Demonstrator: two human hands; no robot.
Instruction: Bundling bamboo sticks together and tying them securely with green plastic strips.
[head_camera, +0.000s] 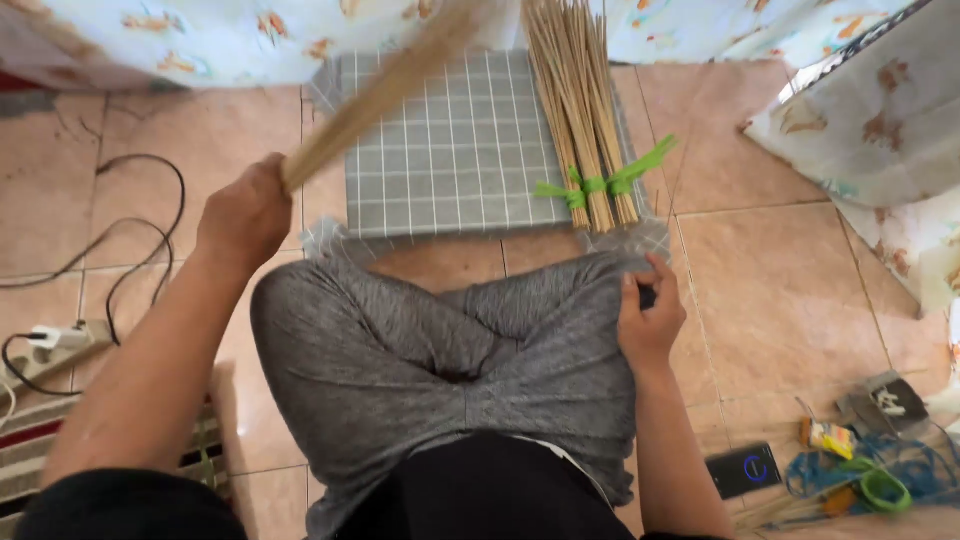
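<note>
The tiled floor carries everything here, and the person sits on it with crossed legs in grey trousers, so the work lies close in front of the knees. Just beyond the knees, toward the far edge of the floor, lies a grey checked cloth. It seems to serve as a clean mat for the sticks.

On the right part of this cloth rests a bundle of thin sticks, bound near its lower end with a green tie, so they stay together and do not roll away.

The left hand is closed around a second handful of sticks. This handful is lifted above the cloth and slants up to the right; it looks blurred, which suggests movement.

The right hand rests on the right knee, fingers curled around a small dark object that I cannot identify.

At the left edge of the floor, a black cable runs to a white plug strip. Near the right corner lie a dark phone and a green tape roll, within reach but out of the way.
</note>
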